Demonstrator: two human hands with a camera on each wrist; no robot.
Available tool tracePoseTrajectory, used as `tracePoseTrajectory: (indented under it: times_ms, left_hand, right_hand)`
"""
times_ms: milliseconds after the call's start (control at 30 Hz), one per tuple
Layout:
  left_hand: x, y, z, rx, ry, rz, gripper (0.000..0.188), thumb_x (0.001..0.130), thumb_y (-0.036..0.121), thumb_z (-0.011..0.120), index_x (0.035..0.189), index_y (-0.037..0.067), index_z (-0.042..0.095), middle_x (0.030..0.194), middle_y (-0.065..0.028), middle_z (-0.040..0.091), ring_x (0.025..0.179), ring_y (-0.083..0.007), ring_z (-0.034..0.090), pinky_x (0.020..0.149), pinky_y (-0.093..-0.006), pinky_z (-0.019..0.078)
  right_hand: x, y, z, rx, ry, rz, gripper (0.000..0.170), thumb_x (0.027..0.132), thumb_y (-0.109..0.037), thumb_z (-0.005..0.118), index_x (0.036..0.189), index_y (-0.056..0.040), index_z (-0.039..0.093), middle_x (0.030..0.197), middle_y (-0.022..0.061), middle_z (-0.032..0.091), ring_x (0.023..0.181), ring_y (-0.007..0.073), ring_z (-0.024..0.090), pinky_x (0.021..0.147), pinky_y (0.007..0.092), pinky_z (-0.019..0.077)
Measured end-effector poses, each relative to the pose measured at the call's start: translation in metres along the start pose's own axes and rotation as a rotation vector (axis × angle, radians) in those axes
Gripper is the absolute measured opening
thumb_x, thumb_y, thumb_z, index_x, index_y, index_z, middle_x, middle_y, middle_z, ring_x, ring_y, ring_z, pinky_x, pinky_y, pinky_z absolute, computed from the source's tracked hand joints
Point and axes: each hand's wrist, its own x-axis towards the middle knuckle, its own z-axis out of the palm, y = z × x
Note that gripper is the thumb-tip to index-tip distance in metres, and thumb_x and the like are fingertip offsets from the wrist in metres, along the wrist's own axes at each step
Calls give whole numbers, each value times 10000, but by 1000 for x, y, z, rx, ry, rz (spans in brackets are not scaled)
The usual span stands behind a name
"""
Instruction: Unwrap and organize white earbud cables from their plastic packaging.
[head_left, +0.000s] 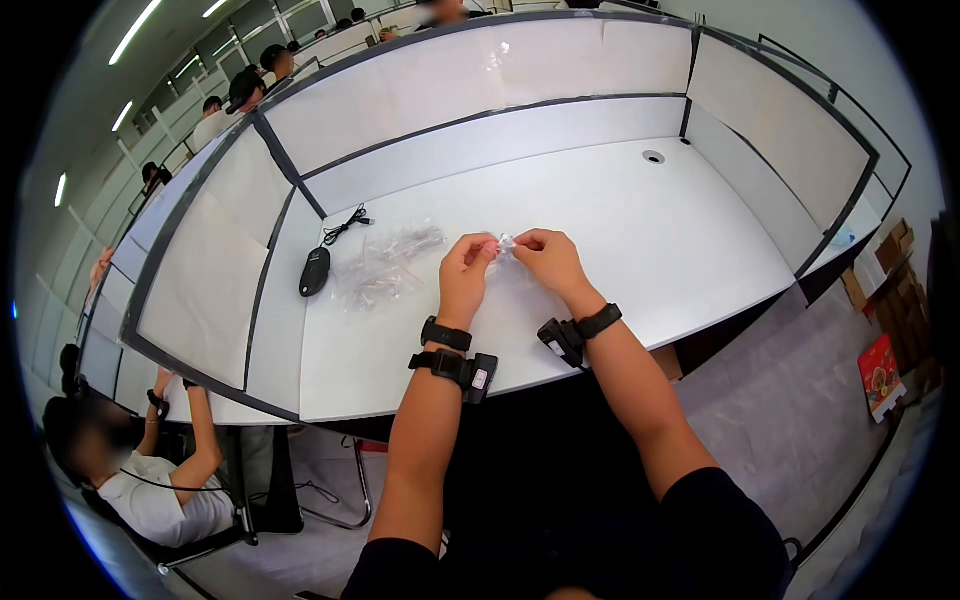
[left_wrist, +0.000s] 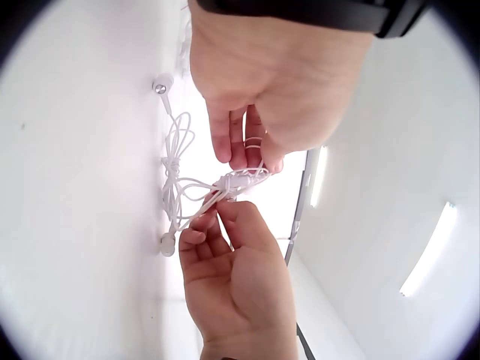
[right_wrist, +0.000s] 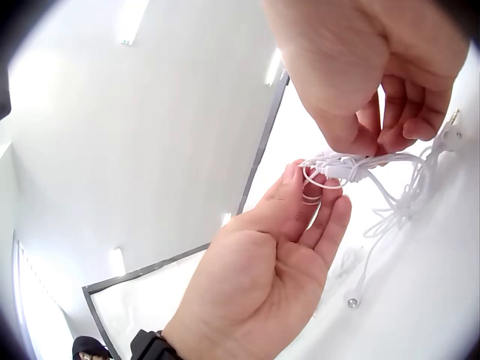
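White wired earphones [head_left: 506, 243], their cable bunched in loops, are held above the desk between both hands. My left hand [head_left: 466, 270] pinches one side of the cable bundle between thumb and fingertips, with thin white loops across its fingers in the right wrist view. From the other side, my right hand [head_left: 553, 262] pinches the bundle with thumb and fingers. In the left wrist view a second cluster of cable [left_wrist: 172, 169] hangs beside the hands, with one earbud [left_wrist: 162, 82] at either end. A metal-tipped plug [right_wrist: 454, 117] shows beside the right hand in the right wrist view.
Several clear plastic bags [head_left: 385, 265] lie on the white desk [head_left: 620, 225] left of the hands. Beside them sits a black mouse [head_left: 315, 272] with its coiled cord. Partitions [head_left: 490, 65] enclose the desk's back and sides. A seated person [head_left: 165, 500] is at the left.
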Motion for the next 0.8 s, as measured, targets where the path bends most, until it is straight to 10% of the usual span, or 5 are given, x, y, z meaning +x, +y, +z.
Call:
tracePoseTrajectory:
  times_ms: [467,800]
  left_hand:
    - [3,4,-9,-524,-110,-167,178,1020,166,557,1128,29,593,1007,-86,669,933,-195,660,883,-336,537]
    - [2,5,-9,-549,-100,-218,170,1031,177,534,1117,41,589,981,-59,650,848,-166,613,822,-330,504]
  right_hand:
    - [2,-11,-3,462,-30,12,152,884,-161,652,870,-11,666,738,-24,600,689,44,511,605,218,400]
    - [-3,-16,0,655,-128,-38,92,860,-42,692,862,-22,603,848,20,659,756,53,572,679,206,463]
